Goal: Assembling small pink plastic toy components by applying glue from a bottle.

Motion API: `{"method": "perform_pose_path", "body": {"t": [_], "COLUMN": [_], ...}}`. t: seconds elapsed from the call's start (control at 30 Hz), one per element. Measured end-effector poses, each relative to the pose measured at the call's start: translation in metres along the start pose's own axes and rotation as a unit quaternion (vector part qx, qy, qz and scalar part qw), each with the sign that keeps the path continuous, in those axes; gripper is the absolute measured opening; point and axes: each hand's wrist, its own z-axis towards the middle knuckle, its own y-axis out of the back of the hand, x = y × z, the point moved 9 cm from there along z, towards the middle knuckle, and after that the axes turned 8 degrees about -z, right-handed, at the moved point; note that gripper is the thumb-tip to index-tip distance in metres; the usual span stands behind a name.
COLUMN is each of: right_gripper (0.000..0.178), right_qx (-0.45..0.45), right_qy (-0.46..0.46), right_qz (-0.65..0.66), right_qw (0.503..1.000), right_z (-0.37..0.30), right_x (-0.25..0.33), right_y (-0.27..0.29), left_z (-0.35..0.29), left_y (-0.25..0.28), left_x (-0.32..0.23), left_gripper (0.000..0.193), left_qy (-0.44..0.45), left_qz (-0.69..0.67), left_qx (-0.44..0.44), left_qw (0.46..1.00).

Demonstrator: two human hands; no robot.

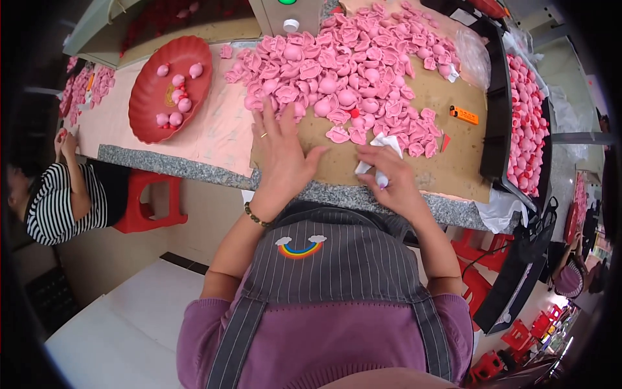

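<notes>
Resting palm down with fingers spread, the left hand (282,152) is open and grips nothing visible; its fingertips reach the near-left edge of the heap of pink pieces (324,58), presumably to steady them, though pressure cannot be told. The right hand (394,172) is closed on a small white object (382,179) at the near side of the brown cardboard (447,170); a white cloth (387,141) shows beside the same fingers, probably kept handy for wiping; whether it is gripped is unclear. The small white object shows only its purplish-tinged near end, pointing toward the wearer; its long axis appears to run from the fingers toward the table edge, the remainder being hidden. The heap lies ahead, likely for easy reach, its pieces facing mixed ways; the red dish (148,84) at left carries a few, spaced apart; the black tray (496,117) at right is filled, its long side running away from the wearer; an orange lighter (464,115) lies between tray and heap, roughly crosswise.
</notes>
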Motion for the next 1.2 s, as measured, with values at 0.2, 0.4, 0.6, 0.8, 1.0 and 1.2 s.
{"method": "perform_pose_path", "body": {"t": [0.2,0.4,0.6,0.8,1.0,1.2], "right_gripper": [0.022,0.016,0.023,0.03,0.032,0.025], "right_qx": [-0.16,-0.212,-0.296,-0.2,-0.072,-0.026], "right_qy": [-0.047,-0.026,-0.084,0.058,0.126,0.105], "right_qz": [-0.16,-0.186,-0.307,-0.241,-0.29,-0.403], "right_qw": [0.973,0.959,0.9,0.948,0.946,0.909], "right_z": [-0.009,-0.026,-0.039,0.024,0.079,0.079], "right_x": [-0.021,-0.014,-0.008,0.022,0.027,0.034], "right_y": [0.043,0.067,0.092,0.045,0.007,-0.011], "left_z": [0.016,0.023,0.036,0.032,0.026,0.023], "left_y": [-0.019,0.003,-0.01,0.012,0.023,0.02], "left_x": [-0.017,-0.036,-0.048,-0.026,-0.005,-0.021], "left_gripper": [0.08,0.069,0.024,0.028,0.029,0.035], "left_qy": [-0.042,-0.033,-0.148,-0.139,-0.099,-0.147], "left_qz": [-0.046,0.025,-0.003,-0.032,-0.109,-0.03], "left_qx": [-0.021,-0.024,-0.006,-0.032,-0.015,-0.008], "left_qw": [0.998,0.999,0.989,0.989,0.989,0.989]}}
